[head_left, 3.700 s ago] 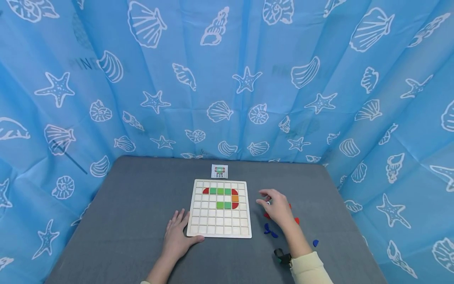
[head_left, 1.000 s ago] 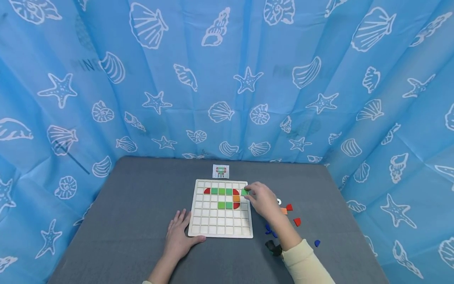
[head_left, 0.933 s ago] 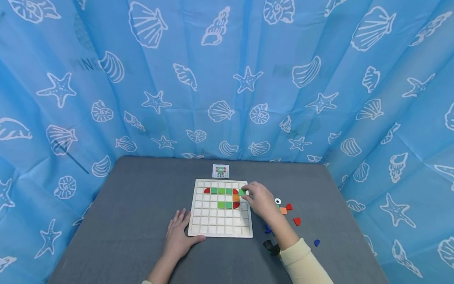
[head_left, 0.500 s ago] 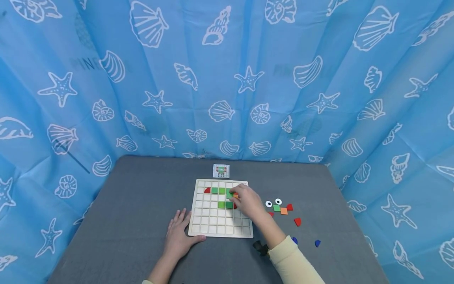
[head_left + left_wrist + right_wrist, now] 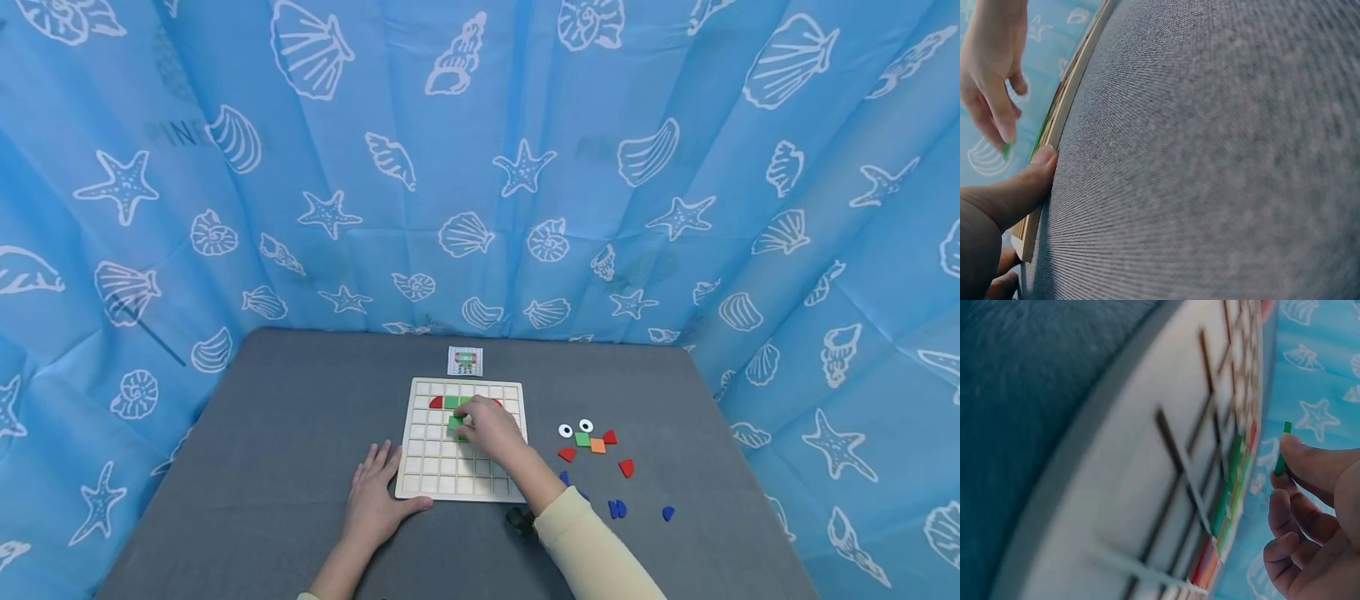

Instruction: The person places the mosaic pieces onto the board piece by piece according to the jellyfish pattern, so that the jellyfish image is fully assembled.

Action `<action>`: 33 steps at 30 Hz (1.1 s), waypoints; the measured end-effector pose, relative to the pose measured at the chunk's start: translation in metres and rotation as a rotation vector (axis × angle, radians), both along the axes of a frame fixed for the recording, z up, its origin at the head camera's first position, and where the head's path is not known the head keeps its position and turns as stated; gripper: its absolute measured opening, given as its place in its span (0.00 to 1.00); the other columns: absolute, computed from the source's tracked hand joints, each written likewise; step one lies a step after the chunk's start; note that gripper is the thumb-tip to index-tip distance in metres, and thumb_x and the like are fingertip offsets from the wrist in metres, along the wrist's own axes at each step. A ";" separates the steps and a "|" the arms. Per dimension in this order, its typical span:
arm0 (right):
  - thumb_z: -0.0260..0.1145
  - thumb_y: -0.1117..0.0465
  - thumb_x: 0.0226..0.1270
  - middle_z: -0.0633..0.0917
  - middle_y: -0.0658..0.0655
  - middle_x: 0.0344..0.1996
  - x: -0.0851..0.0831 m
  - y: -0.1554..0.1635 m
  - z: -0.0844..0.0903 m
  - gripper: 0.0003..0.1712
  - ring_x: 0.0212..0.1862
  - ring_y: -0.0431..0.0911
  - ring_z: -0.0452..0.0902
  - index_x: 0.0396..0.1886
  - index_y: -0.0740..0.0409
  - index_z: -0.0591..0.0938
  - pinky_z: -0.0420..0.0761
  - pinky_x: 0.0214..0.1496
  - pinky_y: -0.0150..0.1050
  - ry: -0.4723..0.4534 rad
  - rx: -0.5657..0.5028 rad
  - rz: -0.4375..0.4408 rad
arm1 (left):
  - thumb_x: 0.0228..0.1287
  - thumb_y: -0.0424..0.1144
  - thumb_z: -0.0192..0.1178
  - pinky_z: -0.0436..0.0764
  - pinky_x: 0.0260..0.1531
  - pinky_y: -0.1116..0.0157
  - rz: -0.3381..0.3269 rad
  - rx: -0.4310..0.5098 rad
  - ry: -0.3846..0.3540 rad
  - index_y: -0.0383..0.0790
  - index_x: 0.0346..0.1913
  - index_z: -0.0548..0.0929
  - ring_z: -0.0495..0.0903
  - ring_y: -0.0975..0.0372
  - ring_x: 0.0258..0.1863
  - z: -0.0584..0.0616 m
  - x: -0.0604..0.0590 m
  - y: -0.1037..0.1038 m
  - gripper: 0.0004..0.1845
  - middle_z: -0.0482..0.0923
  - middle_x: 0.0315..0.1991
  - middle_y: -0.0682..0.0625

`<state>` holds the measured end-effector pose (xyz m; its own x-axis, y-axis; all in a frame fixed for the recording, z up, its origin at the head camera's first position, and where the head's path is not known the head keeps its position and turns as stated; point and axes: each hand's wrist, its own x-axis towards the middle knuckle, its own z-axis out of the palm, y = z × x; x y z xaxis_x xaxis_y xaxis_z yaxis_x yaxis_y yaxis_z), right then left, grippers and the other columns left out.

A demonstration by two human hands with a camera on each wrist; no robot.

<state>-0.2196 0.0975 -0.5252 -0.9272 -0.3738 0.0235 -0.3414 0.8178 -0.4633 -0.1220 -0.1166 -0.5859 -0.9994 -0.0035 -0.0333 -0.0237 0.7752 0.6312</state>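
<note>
Head view first: the right hand (image 5: 489, 429) is hovering over the middle of the wooden grid board (image 5: 420, 479), pinching a green square tile (image 5: 454, 422) at its fingertips. A second ago that same hand was out at the board's right edge with the tile; it has been sweeping leftwards across the rows, so by my reckoning the tile is being lined up with a cell left of the green pieces in the lower row. The left hand (image 5: 375, 498) is lying flat on the grey table (image 5: 285, 433), fingers straight, thumb against the board's near left corner, just as it was throughout. With the right hand gone from the side, the loose pieces (image 5: 592, 442) are showing fully: two white eyes, green, orange, red and blue shapes. The small pattern card (image 5: 465, 361) is sitting beyond the board.

Left wrist view: the left thumb (image 5: 1038, 169) is pressing against the board edge (image 5: 1066, 106), steadying it, while the right hand's fingers (image 5: 994, 106) are hanging above with a sliver of green at the tip.

Right wrist view: the tile (image 5: 1282, 449) is being held edge-on between thumb and finger, clear of the board (image 5: 1147, 487), not yet in a cell. The placed row (image 5: 1232, 487) is lying just below.
</note>
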 end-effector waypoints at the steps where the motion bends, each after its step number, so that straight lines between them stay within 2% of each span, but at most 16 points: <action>1: 0.74 0.58 0.64 0.86 0.52 0.47 0.000 -0.002 -0.003 0.14 0.48 0.47 0.84 0.48 0.53 0.89 0.85 0.48 0.44 -0.007 0.007 0.002 | 0.37 0.69 0.76 0.54 0.76 0.40 0.000 -0.002 -0.001 0.33 0.74 0.68 0.52 0.41 0.79 0.000 0.000 0.000 0.63 0.60 0.77 0.35; 6: 0.76 0.59 0.62 0.86 0.52 0.46 -0.002 -0.008 -0.014 0.12 0.50 0.46 0.83 0.46 0.53 0.89 0.85 0.51 0.43 -0.035 0.044 0.002 | 0.37 0.69 0.76 0.55 0.75 0.40 -0.005 -0.004 0.013 0.33 0.73 0.69 0.53 0.40 0.78 -0.002 0.000 0.001 0.63 0.61 0.76 0.34; 13: 0.76 0.56 0.63 0.84 0.51 0.43 -0.004 -0.010 -0.017 0.13 0.48 0.45 0.81 0.46 0.52 0.89 0.84 0.50 0.43 -0.054 0.045 0.013 | 0.37 0.69 0.76 0.55 0.75 0.40 -0.006 -0.013 0.010 0.33 0.74 0.68 0.53 0.40 0.78 -0.001 -0.001 0.002 0.63 0.60 0.76 0.34; 18: 0.76 0.55 0.61 0.84 0.51 0.43 -0.005 -0.009 -0.012 0.15 0.47 0.45 0.81 0.48 0.52 0.89 0.84 0.49 0.43 -0.049 0.034 0.030 | 0.37 0.69 0.76 0.55 0.75 0.40 -0.007 -0.020 0.010 0.33 0.74 0.68 0.53 0.40 0.78 -0.001 -0.003 0.003 0.63 0.61 0.76 0.34; 25: 0.74 0.54 0.64 0.85 0.53 0.49 0.004 0.000 0.000 0.16 0.52 0.49 0.82 0.50 0.52 0.88 0.84 0.52 0.47 -0.042 0.011 0.012 | 0.38 0.68 0.76 0.54 0.76 0.40 0.000 -0.005 -0.006 0.33 0.74 0.68 0.51 0.40 0.79 -0.001 -0.003 0.004 0.63 0.60 0.77 0.35; 33: 0.74 0.55 0.64 0.85 0.52 0.46 0.020 0.018 0.007 0.15 0.47 0.47 0.82 0.49 0.53 0.88 0.84 0.47 0.47 0.033 -0.051 -0.018 | 0.38 0.67 0.77 0.54 0.76 0.40 -0.009 -0.004 -0.001 0.34 0.74 0.67 0.51 0.41 0.79 -0.003 -0.002 0.000 0.62 0.59 0.77 0.35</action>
<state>-0.1996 0.1160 -0.5184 -0.9320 -0.3550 0.0730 -0.3430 0.7993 -0.4934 -0.1236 -0.1164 -0.5891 -0.9994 0.0049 -0.0339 -0.0175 0.7779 0.6281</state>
